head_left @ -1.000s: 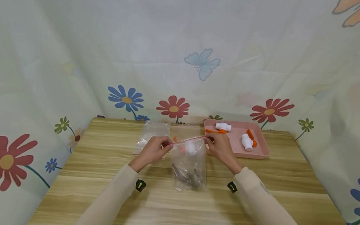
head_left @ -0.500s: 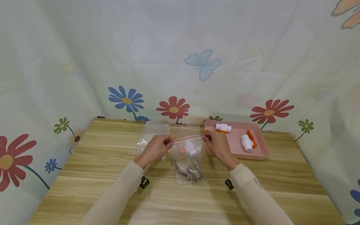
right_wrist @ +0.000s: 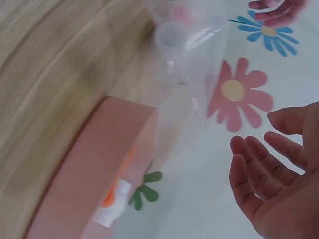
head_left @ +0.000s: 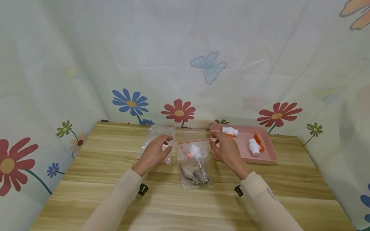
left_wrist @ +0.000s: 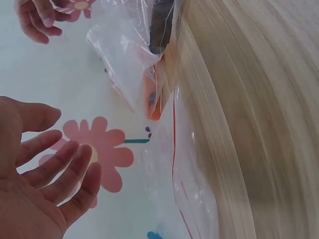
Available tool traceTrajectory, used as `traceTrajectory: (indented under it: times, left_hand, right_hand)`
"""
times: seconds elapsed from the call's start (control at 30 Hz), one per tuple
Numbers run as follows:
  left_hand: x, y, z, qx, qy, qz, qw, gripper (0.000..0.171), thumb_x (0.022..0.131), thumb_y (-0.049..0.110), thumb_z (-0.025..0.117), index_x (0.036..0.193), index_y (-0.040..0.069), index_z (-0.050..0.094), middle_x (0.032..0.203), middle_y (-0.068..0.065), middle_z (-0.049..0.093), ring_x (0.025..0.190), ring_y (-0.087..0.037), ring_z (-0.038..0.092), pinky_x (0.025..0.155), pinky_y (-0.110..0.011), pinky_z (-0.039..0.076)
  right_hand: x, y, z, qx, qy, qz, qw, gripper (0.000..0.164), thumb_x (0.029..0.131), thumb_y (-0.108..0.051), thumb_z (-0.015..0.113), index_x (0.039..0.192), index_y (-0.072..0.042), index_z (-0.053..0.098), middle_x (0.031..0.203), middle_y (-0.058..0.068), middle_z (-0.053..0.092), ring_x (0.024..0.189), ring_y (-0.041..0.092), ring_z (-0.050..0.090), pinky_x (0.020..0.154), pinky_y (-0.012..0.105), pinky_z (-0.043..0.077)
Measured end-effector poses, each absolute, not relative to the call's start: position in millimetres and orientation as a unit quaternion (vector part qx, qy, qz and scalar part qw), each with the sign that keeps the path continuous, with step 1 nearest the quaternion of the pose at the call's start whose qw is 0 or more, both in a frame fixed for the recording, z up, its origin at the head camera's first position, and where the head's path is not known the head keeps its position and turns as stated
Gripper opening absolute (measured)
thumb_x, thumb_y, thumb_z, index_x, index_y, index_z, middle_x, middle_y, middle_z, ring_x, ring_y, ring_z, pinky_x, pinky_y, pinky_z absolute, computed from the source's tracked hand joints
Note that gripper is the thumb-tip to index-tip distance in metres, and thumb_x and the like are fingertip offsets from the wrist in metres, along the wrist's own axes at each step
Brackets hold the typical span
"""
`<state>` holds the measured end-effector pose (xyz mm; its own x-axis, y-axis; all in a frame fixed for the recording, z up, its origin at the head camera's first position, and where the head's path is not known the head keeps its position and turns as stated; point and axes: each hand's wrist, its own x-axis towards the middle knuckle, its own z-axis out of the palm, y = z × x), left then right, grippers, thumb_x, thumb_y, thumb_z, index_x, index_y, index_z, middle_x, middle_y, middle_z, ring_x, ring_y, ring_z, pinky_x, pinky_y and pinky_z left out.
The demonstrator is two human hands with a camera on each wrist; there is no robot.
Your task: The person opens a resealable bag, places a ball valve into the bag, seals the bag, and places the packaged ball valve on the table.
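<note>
A clear zip bag (head_left: 195, 165) with a red seal line lies in the middle of the table, holding grey metal parts (head_left: 200, 176). White and orange colours show through its upper part. My left hand (head_left: 155, 152) hovers just left of the bag, fingers relaxed and holding nothing; its loose fingers also show in the left wrist view (left_wrist: 55, 174). At the bag's upper right corner is my right hand (head_left: 227, 151), thumb and fingers apart, with nothing between them in the right wrist view. Partly behind the left hand lies another clear zip bag (head_left: 150, 134).
At the back right stands a pink tray (head_left: 266, 159) with two white valves (head_left: 254, 147) with orange handles. The upper edge of a further clear bag (head_left: 191, 134) shows behind the middle bag. A flowered cloth (head_left: 190, 34) hangs behind the wooden table (head_left: 179, 214).
Both hands pinched the zip bag's top edge and held it up; now they have let go and the bag lies down. The left hand has drawn away to the left.
</note>
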<state>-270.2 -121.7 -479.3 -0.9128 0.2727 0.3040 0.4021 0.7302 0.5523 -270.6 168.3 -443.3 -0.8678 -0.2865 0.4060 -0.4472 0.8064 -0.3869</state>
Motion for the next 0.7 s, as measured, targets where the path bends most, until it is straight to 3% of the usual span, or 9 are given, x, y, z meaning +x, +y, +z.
traceTrajectory:
  times: [0.3, 0.5, 0.7]
  left_hand:
    - [-260, -147, -474, -0.188, -0.935, -0.28, 0.113, 0.035, 0.093, 0.023, 0.066, 0.126, 0.011, 0.061, 0.123, -0.007, 0.063, 0.106, -0.025, 0.064, 0.088, -0.044, 0.054]
    - [-259, -159, -473, -0.195, -0.95, -0.218, 0.108, 0.038, 0.091, 0.026, 0.069, 0.125, 0.01, 0.062, 0.126, -0.01, 0.062, 0.116, -0.03, 0.06, 0.094, -0.048, 0.052]
    - [-264, -165, -477, -0.208, -0.963, -0.154, 0.075, 0.044, 0.089, 0.028, 0.071, 0.127, 0.01, 0.061, 0.129, -0.011, 0.062, 0.117, -0.031, 0.058, 0.097, -0.049, 0.05]
  right_hand:
    - [-241, 174, -423, 0.237, -0.918, 0.228, 0.222, 0.034, 0.092, -0.019, 0.068, 0.125, -0.012, 0.062, 0.116, 0.008, 0.067, 0.094, 0.027, 0.067, 0.07, 0.044, 0.055]
    - [-224, 175, -414, 0.254, -0.905, 0.23, 0.251, 0.037, 0.09, -0.02, 0.071, 0.124, -0.011, 0.063, 0.115, 0.009, 0.066, 0.093, 0.026, 0.067, 0.068, 0.043, 0.054]
    - [-209, 172, -410, 0.266, -0.906, 0.23, 0.235, 0.039, 0.089, -0.023, 0.072, 0.125, -0.011, 0.063, 0.123, 0.008, 0.065, 0.098, 0.027, 0.068, 0.076, 0.044, 0.057]
